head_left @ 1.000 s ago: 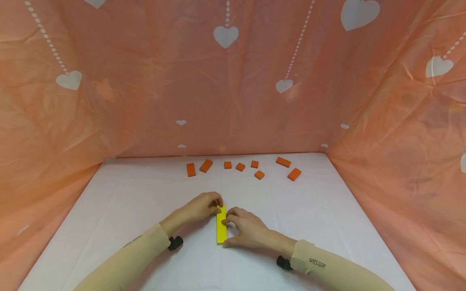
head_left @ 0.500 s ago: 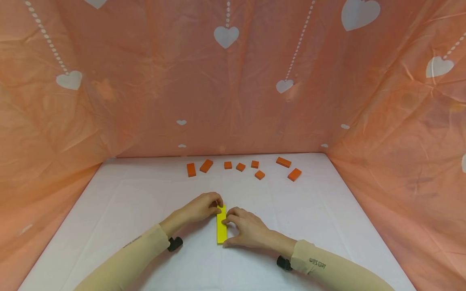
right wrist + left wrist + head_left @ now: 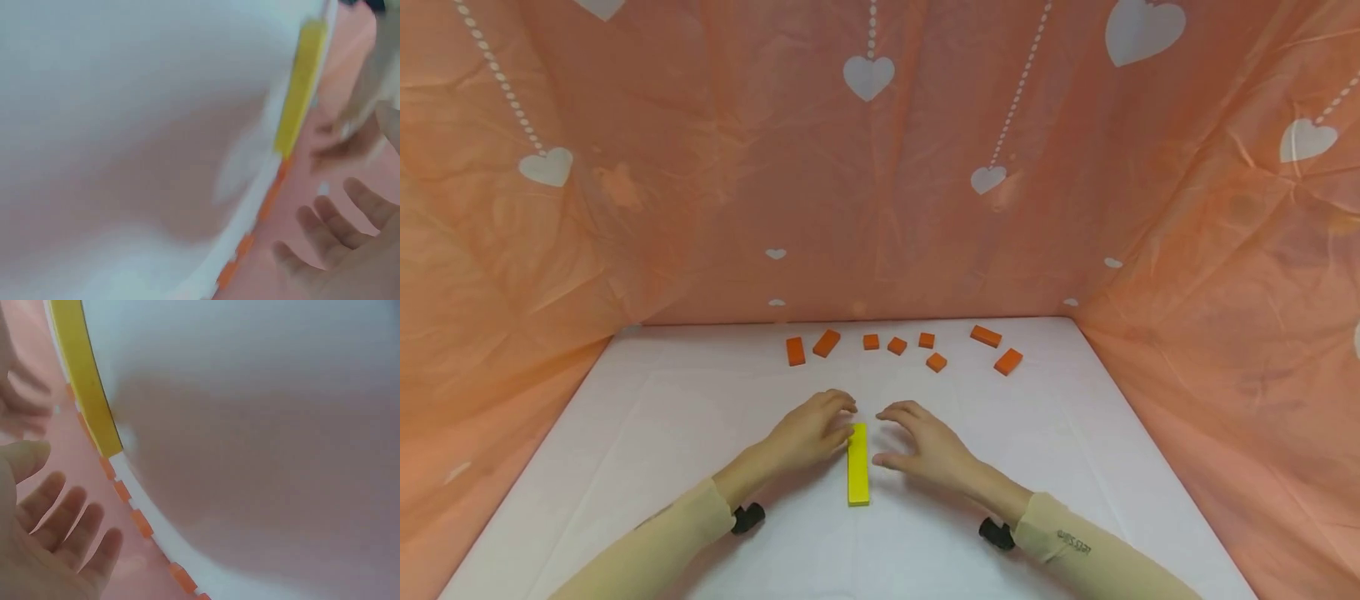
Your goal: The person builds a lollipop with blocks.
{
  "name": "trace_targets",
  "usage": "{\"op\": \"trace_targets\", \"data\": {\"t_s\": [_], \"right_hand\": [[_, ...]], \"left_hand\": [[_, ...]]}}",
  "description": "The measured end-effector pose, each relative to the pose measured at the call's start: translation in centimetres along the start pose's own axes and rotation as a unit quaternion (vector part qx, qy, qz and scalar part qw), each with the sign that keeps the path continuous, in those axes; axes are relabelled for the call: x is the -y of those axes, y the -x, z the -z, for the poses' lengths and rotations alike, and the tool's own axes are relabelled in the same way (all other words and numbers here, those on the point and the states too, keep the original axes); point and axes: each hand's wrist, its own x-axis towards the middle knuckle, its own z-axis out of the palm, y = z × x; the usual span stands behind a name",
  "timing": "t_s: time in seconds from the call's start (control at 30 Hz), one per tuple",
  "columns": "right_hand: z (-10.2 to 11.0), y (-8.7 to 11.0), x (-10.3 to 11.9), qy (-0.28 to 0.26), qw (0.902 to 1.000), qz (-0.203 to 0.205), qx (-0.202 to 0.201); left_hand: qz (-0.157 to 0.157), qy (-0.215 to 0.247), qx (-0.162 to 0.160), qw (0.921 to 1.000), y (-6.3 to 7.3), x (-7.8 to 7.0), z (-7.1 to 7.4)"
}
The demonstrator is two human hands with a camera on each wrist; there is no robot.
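Pink cloth (image 3: 820, 200) printed with white hearts walls the white table (image 3: 685, 417) at the back and sides. Both hands are relaxed, fingers loosely extended and gripping nothing: the left hand (image 3: 812, 429) beside the far end of the yellow bar, the right hand (image 3: 936, 446) apart from it. The yellow bar (image 3: 858, 471) lies flat between them, pointing away from the person. Beyond lie four oblong orange blocks (image 3: 827, 343), two per side, flanking four small orange blocks (image 3: 897, 346).

Soft light over the white table (image 3: 625, 433) here, faint shadows under the sleeves (image 3: 647, 542), the far drape (image 3: 820, 208) dimmer than its left side; the right wrist view blurs the yellow block (image 3: 301, 87), and both wrist views bow the table's edge
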Motion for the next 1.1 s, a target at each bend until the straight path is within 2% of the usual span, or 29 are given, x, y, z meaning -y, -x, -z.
{"op": "trace_targets", "data": {"t_s": [0.1,0.2,0.3,0.4,0.57,0.73,0.97,1.1], "right_hand": [[1.4,-0.3,-1.5,-0.027,0.9980,0.000,-0.057],[2.9,-0.5,-3.5,-0.042,0.9936,-0.010,-0.105],[4.5,-0.8,-5.9,-0.038,0.9890,-0.027,-0.140],[6.1,-0.9,-8.6,-0.026,0.9857,-0.054,-0.158],[8.5,-0.6,-12.7,-0.001,0.9847,-0.097,-0.145],[10.1,0.1,-15.8,0.036,0.9868,-0.101,-0.122],[11.5,0.2,-18.3,0.060,0.9880,-0.120,-0.076],[12.0,0.0,-18.9,0.078,0.9890,-0.111,-0.059]], "left_hand": [[-0.022,-0.041,-0.005,0.9989,0.8,-0.4,-0.1],[-0.036,-0.074,0.004,0.9966,1.6,-0.9,-0.1],[-0.039,-0.094,0.028,0.9944,2.4,-1.3,-0.1],[-0.042,-0.103,0.057,0.9922,3.1,-1.9,-0.2],[-0.039,-0.113,0.103,0.9875,4.0,-2.7,-0.4],[-0.035,-0.123,0.126,0.9838,4.6,-3.1,-0.8],[-0.025,-0.133,0.145,0.9802,4.7,-3.0,-1.3],[-0.027,-0.132,0.144,0.9804,4.7,-2.9,-1.5]]}}
